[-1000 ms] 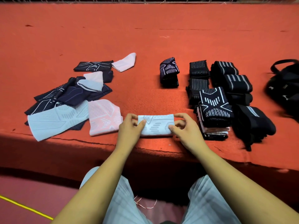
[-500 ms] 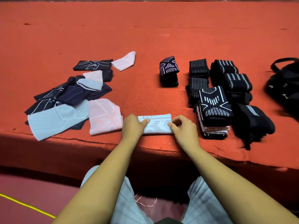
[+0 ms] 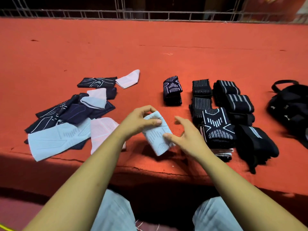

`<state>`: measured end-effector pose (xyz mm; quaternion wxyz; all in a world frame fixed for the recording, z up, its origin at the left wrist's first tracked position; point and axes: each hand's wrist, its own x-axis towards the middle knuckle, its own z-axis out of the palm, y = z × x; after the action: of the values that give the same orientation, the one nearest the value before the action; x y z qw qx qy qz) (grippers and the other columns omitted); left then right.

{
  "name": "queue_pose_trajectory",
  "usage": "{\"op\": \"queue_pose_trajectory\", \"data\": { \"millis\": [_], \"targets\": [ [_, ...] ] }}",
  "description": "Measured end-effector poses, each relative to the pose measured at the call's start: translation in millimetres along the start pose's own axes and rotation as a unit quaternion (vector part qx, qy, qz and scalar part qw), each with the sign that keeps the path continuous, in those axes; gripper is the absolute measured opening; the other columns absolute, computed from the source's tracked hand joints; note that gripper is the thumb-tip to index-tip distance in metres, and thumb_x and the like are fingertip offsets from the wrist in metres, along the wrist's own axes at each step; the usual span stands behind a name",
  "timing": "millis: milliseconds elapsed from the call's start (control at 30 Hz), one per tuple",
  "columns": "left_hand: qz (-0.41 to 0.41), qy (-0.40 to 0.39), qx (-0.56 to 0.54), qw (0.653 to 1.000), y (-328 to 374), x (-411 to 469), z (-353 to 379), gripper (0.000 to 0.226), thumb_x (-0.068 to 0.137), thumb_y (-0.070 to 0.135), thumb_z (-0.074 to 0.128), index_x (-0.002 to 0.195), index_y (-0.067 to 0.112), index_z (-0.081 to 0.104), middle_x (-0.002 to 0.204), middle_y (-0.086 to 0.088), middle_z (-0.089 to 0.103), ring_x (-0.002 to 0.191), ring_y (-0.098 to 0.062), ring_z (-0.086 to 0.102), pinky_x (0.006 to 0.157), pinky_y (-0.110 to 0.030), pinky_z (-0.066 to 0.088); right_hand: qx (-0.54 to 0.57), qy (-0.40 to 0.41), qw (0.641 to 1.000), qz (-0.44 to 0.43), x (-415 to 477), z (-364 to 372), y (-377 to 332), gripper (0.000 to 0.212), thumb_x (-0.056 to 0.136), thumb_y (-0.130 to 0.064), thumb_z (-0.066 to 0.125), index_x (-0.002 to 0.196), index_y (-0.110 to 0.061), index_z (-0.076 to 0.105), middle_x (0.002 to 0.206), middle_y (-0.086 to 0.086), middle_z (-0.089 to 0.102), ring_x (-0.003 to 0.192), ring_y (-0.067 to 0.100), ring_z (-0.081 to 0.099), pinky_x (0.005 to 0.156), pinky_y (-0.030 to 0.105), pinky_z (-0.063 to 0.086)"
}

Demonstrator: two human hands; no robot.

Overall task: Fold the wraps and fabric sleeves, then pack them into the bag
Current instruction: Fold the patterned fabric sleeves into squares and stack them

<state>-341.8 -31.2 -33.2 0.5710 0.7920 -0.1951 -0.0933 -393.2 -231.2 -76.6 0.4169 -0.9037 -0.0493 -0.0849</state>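
The pale blue sleeve, folded into a short pad, sat in the middle of the frame, tilted: its long axis ran from upper left down to lower right, and it looked lifted clear of the desk. The left hand had the grip, thumb and curled fingers pinching the pad's upper end, so the rest of the cloth trailed away from that grip toward the lower right. The right hand was just beside it, fingers spread and holding nothing, only the thumb tip touching the pad's right edge.

That right hand was the nearer one to the folded stack at centre right, with the bag further out at the right edge. A hand-over or a carry to the right looked likely. The unfolded heap waited at the left.

Half a second before, the pad lay flat and level along the near edge of the desk, a hand pinching each end. Now it was up and swung onto the diagonal, and the right hand had let go.
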Motion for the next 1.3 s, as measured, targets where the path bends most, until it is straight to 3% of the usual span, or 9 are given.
{"op": "queue_pose_trajectory", "data": {
  "millis": [133, 333, 433, 533, 600, 733, 1033, 1167, 1300],
  "targets": [
    [-0.01, -0.057, -0.013, 0.998, 7.6, 16.6, -11.4, 0.018, 0.08, 0.008, 0.079, 0.093, 0.011, 0.067, 0.085, -0.001, 0.069, 0.077, -0.01, 0.061, 0.069, -0.024, 0.049, 0.172, -0.165, 0.971, 0.024, 9.4, -0.4, -5.1, 0.019, 0.092, -0.024, 0.068, 0.101, -0.009, 0.073, 0.085, -0.008, 0.07, 0.07, 0.0, 0.056, 0.065, 0.02, 0.043],
    [-0.144, 0.091, -0.209, 0.963, -23.9, 43.6, 12.4, 0.025, 0.09, 0.017, 0.071, 0.107, 0.012, 0.054, 0.082, -0.008, 0.064, 0.055, -0.01, 0.06, 0.047, -0.019, 0.043, 0.299, 0.024, 0.945, 0.134, 33.5, 25.2, 9.7, 0.021, 0.091, -0.02, 0.069, 0.091, 0.0, 0.073, 0.078, 0.01, 0.072, 0.069, 0.013, 0.058, 0.063, 0.028, 0.043],
    [-0.176, 0.045, -0.167, 0.969, -50.1, 50.9, 32.9, 0.02, 0.092, 0.01, 0.067, 0.109, 0.008, 0.057, 0.087, -0.016, 0.068, 0.063, -0.016, 0.063, 0.054, -0.025, 0.051, 0.246, 0.122, 0.944, 0.183, 53.7, 33.9, 22.1, 0.021, 0.09, -0.018, 0.07, 0.086, 0.002, 0.072, 0.067, 0.002, 0.064, 0.056, 0.007, 0.053, 0.052, 0.025, 0.04],
    [-0.174, 0.07, -0.169, 0.968, -63.5, 61.4, 44.8, 0.02, 0.092, 0.004, 0.065, 0.109, 0.005, 0.055, 0.091, -0.017, 0.066, 0.064, -0.017, 0.063, 0.053, -0.024, 0.056, 0.165, 0.17, 0.945, 0.227, 73.8, 38.0, 31.1, 0.017, 0.087, -0.016, 0.068, 0.1, -0.004, 0.067, 0.086, 0.006, 0.069, 0.081, 0.019, 0.065, 0.076, 0.035, 0.053],
    [-0.165, 0.096, -0.167, 0.967, -69.1, 72.1, 49.2, 0.023, 0.092, 0.003, 0.065, 0.11, 0.008, 0.05, 0.087, -0.016, 0.063, 0.062, -0.016, 0.061, 0.053, -0.025, 0.056, 0.123, 0.178, 0.948, 0.236, 82.7, 37.5, 31.8, 0.021, 0.086, -0.013, 0.061, 0.106, -0.009, 0.058, 0.096, 0.008, 0.067, 0.091, 0.024, 0.063, 0.085, 0.036, 0.05],
    [-0.145, 0.131, -0.075, 0.978, -79.1, 88.9, 55.9, 0.022, 0.086, 0.016, 0.063, 0.105, 0.019, 0.052, 0.081, -0.012, 0.064, 0.067, -0.021, 0.058, 0.064, -0.031, 0.047, 0.066, 0.199, 0.954, 0.212, 94.1, 37.7, 31.9, 0.013, 0.088, -0.011, 0.057, 0.098, -0.015, 0.049, 0.093, 0.011, 0.066, 0.09, 0.03, 0.061, 0.075, 0.033, 0.041],
    [-0.126, 0.158, 0.214, 0.956, -75.3, 92.7, 66.7, 0.037, 0.085, 0.02, 0.066, 0.118, 0.005, 0.059, 0.118, -0.019, 0.06, 0.118, -0.034, 0.048, 0.102, -0.035, 0.031, -0.103, 0.147, 0.963, 0.201, 88.0, 38.6, 38.3, 0.016, 0.089, -0.017, 0.053, 0.098, -0.01, 0.063, 0.11, 0.015, 0.061, 0.099, 0.037, 0.06, 0.084, 0.042, 0.048],
    [-0.073, 0.166, 0.214, 0.96, -58.5, 82.4, 32.4, 0.023, 0.083, 0.014, 0.063, 0.106, 0.008, 0.065, 0.109, -0.017, 0.062, 0.108, -0.034, 0.054, 0.096, -0.032, 0.039, -0.117, 0.152, 0.971, 0.144, 86.9, 32.5, 18.7, 0.024, 0.088, -0.016, 0.053, 0.109, -0.009, 0.063, 0.117, 0.015, 0.054, 0.101, 0.036, 0.058, 0.089, 0.043, 0.046],
    [-0.01, 0.203, 0.185, 0.961, -35.5, 49.3, -24.5, 0.007, 0.085, 0.011, 0.064, 0.092, 0.014, 0.066, 0.093, -0.006, 0.065, 0.086, -0.017, 0.058, 0.07, -0.011, 0.037, -0.034, 0.105, 0.988, 0.112, 89.4, 45.2, -9.2, 0.018, 0.085, -0.009, 0.056, 0.098, -0.006, 0.069, 0.105, 0.011, 0.068, 0.097, 0.025, 0.06, 0.081, 0.03, 0.042]
  ]
}}
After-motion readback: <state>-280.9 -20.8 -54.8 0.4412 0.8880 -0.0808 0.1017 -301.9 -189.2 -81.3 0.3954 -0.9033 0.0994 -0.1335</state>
